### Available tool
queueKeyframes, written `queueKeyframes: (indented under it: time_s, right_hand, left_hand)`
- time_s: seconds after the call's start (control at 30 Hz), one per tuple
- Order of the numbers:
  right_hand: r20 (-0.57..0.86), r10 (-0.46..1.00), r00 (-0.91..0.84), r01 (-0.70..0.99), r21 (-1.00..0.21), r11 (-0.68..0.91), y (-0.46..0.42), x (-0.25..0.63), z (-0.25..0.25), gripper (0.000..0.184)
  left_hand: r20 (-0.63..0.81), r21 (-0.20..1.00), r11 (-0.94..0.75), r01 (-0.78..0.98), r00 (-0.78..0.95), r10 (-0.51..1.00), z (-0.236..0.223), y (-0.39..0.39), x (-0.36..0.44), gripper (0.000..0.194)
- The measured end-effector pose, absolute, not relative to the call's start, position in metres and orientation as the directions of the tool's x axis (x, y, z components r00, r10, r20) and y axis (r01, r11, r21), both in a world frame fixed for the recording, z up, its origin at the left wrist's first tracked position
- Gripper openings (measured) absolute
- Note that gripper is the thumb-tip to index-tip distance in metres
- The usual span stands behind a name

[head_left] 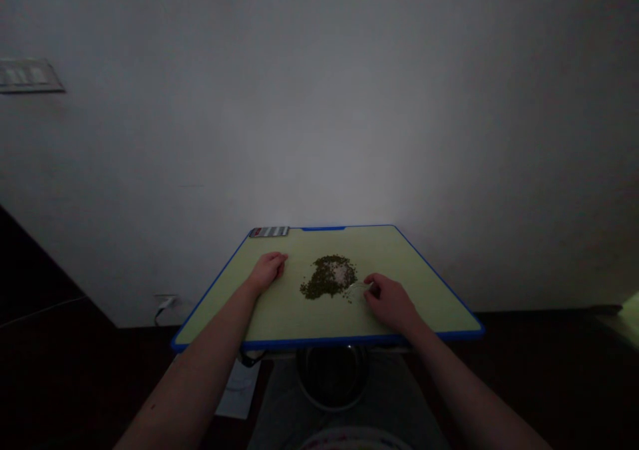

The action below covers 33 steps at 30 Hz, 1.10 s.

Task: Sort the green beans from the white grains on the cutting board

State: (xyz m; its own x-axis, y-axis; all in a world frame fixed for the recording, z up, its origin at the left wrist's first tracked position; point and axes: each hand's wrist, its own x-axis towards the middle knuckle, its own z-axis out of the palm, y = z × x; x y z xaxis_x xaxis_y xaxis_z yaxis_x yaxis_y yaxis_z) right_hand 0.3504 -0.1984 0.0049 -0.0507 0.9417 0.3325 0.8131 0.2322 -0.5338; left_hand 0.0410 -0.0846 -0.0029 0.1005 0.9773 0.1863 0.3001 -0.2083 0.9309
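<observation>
A heap of small green grains mixed with whitish ones [329,277] lies in the middle of a pale green board with a blue rim [319,339]. My left hand [268,268] rests on the board left of the heap, its fingers curled in a loose fist with nothing visible in it. My right hand [389,297] lies to the right of the heap, its fingers pinched on a small clear tool [358,285] whose tip reaches the heap's right edge.
A small striped strip [269,231] lies at the board's far left corner. A round metal bowl [332,377] sits under the board's near edge. White paper [239,387] lies on the dark floor. A white wall stands behind, with an outlet [164,301] low down.
</observation>
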Motion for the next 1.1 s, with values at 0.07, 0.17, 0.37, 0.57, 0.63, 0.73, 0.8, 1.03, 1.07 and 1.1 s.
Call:
queueKeyframes:
  time_s: [0.07,0.17,0.37,0.57,0.63,0.73,0.8,1.03,1.07,1.1]
  right_hand:
    - [0.343,0.939,-0.030,0.826,-0.521,0.216,-0.197,0.351,0.003,0.021]
    - [0.343,0.939,-0.001,0.836,-0.515,0.189,-0.197,0.355,0.002,0.021]
    - [0.336,0.941,0.029,0.842,-0.516,0.158,-0.197,0.360,0.005,0.021]
    - [0.337,0.941,0.026,0.849,-0.504,0.157,-0.201,0.347,0.008,0.022]
    - [0.346,0.938,0.034,0.856,-0.494,0.151,-0.202,0.344,0.010,0.021]
    - [0.351,0.935,0.046,0.862,-0.487,0.140,-0.202,0.344,0.011,0.022]
    - [0.355,0.933,0.057,0.864,-0.485,0.131,-0.201,0.347,0.010,0.022]
    - [0.350,0.929,0.117,0.877,-0.476,0.069,-0.196,0.365,0.006,0.022]
    - [0.348,0.930,0.122,0.875,-0.480,0.065,-0.196,0.367,0.006,0.022]
    - [0.348,0.929,0.124,0.873,-0.483,0.064,-0.195,0.368,0.005,0.022]
  left_hand:
    - [0.184,0.930,-0.205,0.303,0.096,0.978,-0.002,-0.085,0.041,0.036]
    - [0.185,0.931,-0.207,0.301,0.098,0.978,0.001,-0.088,0.043,0.036]
    - [0.175,0.933,-0.192,0.304,0.082,0.981,0.005,-0.091,0.045,0.036]
    - [0.176,0.920,-0.195,0.341,0.085,0.981,0.003,-0.089,0.044,0.037]
    - [0.186,0.916,-0.207,0.343,0.093,0.978,0.003,-0.088,0.044,0.038]
    - [0.182,0.922,-0.202,0.331,0.091,0.979,0.004,-0.090,0.045,0.037]
    - [0.173,0.927,-0.192,0.322,0.086,0.981,0.006,-0.091,0.046,0.036]
    - [0.166,0.930,-0.186,0.316,0.088,0.982,0.006,-0.091,0.045,0.036]
    - [0.165,0.931,-0.185,0.316,0.088,0.982,0.005,-0.091,0.045,0.036]
    - [0.163,0.932,-0.183,0.313,0.087,0.983,0.005,-0.090,0.045,0.036]
